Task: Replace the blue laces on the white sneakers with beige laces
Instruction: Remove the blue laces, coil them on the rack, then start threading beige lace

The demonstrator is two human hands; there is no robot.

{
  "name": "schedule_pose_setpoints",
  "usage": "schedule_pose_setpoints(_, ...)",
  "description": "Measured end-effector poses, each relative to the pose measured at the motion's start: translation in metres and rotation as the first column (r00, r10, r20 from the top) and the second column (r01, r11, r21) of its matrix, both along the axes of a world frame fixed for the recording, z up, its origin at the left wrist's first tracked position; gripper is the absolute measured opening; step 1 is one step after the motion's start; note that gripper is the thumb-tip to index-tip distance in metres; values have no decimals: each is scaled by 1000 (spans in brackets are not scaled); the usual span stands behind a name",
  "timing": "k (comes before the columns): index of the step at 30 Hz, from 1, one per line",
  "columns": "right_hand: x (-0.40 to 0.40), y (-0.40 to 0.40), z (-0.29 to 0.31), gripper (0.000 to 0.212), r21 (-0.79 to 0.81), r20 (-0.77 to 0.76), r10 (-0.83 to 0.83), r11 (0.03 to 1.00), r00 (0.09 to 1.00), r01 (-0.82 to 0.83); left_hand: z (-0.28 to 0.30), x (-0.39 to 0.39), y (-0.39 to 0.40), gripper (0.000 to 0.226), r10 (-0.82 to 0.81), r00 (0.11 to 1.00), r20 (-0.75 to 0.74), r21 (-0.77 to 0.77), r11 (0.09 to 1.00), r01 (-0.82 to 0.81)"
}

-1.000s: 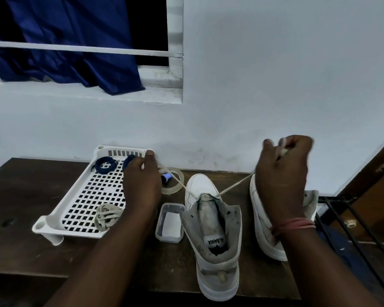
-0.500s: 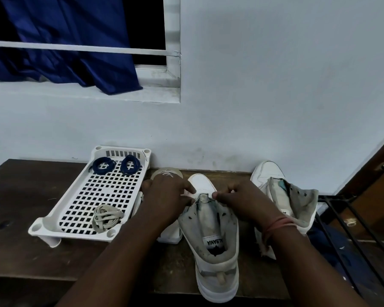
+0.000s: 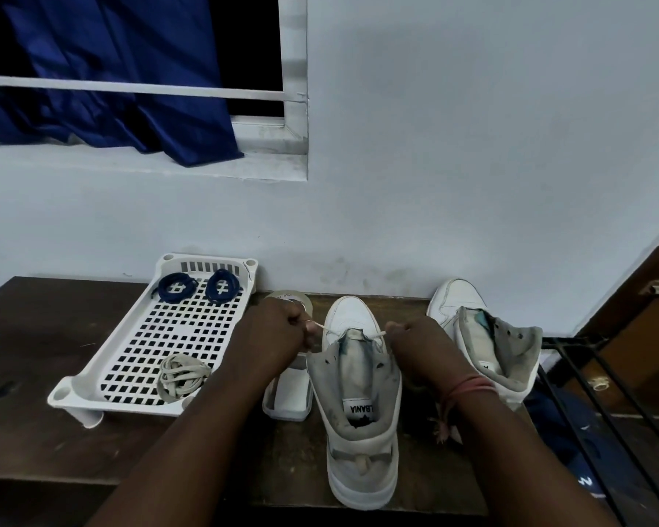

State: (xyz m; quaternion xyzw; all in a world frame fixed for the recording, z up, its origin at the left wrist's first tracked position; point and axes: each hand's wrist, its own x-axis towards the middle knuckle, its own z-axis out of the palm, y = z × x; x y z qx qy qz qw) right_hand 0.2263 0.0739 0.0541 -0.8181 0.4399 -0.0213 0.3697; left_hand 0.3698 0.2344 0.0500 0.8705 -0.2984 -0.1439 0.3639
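Note:
A white high-top sneaker (image 3: 352, 317) stands on the dark wooden table (image 3: 54, 359), toe toward the wall. A beige lace (image 3: 373, 336) runs through its lowest eyelets. My left hand (image 3: 278, 332) pinches one end at the shoe's left side. My right hand (image 3: 415, 342) pinches the other end at the right side. The second white sneaker (image 3: 457, 298) stands unlaced to the right. In the white perforated tray (image 3: 130, 359) lie two coiled blue laces (image 3: 176, 289) at the far end and a bundled beige lace (image 3: 181, 378) at the near end.
A clear plastic box (image 3: 288, 397) sits between the tray and the laced sneaker. A roll of clear tape (image 3: 286, 298) lies by the wall behind my left hand. A black metal rack (image 3: 602, 405) stands at the right, past the table's edge. Blue curtain hangs at the window.
A second ago both hands were raised and apart, pulling the lace ends taut. They have come down close to the shoe's lower eyelets and now hold the lace short on each side.

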Motion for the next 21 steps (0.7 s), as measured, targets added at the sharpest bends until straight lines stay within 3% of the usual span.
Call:
schedule_pose_setpoints(4, -1, -5, 4, 37, 30, 46, 9, 999, 999, -10, 18, 5, -2, 33, 20, 975, -223, -141, 989, -53)
schedule_pose_setpoints(8, 0, -3, 18, 43, 20, 172, 9, 1000, 985, -13, 39, 5, 0, 17, 9, 879, -477, -418, 877, -236)
schedule_pose_setpoints(13, -9, -6, 57, 6, -51, 468, -19, 998, 884, 48, 75, -4, 12, 26, -130, 882, -452, -602, 775, -194)
schedule_pose_setpoints(15, -17, -1, 80, 15, -43, 653, -1, 998, 758, 39, 92, -4, 20, 28, -163, 893, -420, -659, 731, -177)
schedule_pose_setpoints(18, -29, 7, 115, 24, -72, 887, 37, 996, 461, 58, 122, -3, 36, 34, -203, 901, -382, -758, 627, -180)
schedule_pose_setpoints(21, -40, 10, 140, 26, -60, 979, 44, 995, 201, 73, 142, 0, 52, 38, -247, 902, -354, -831, 525, -183)
